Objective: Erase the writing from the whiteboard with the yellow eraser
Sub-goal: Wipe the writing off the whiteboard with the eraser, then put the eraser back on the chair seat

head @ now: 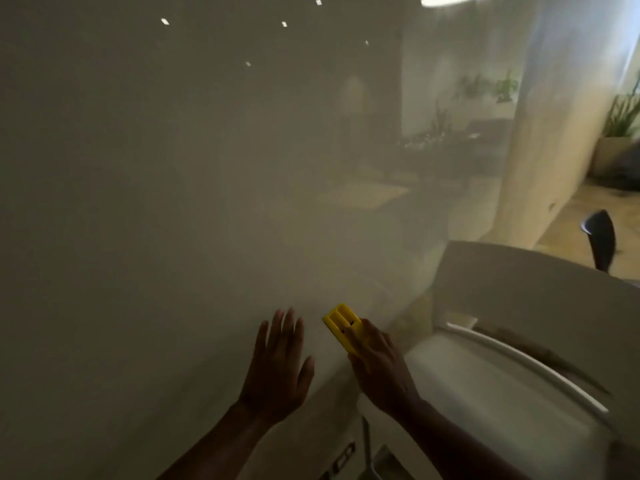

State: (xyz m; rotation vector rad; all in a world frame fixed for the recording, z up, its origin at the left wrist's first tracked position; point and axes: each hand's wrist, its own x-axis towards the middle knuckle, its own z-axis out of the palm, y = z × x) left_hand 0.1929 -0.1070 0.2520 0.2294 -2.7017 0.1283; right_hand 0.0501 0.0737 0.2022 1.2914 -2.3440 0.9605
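Observation:
A large glossy whiteboard (173,202) fills most of the head view and mirrors the room; no writing shows on it in this dim frame. My right hand (381,368) presses the yellow eraser (341,322) against the board's lower part, with the eraser's ribbed back facing me. To the left of it, my left hand (278,362) lies flat on the board with its fingers spread, holding nothing. Both forearms come up from the bottom edge.
A white table (536,292) and a white chair back (502,375) stand close on the right, below the board. Behind them are a round pillar (540,150), a dark chair (601,237) and potted plants (623,112). A wall socket (341,459) sits low.

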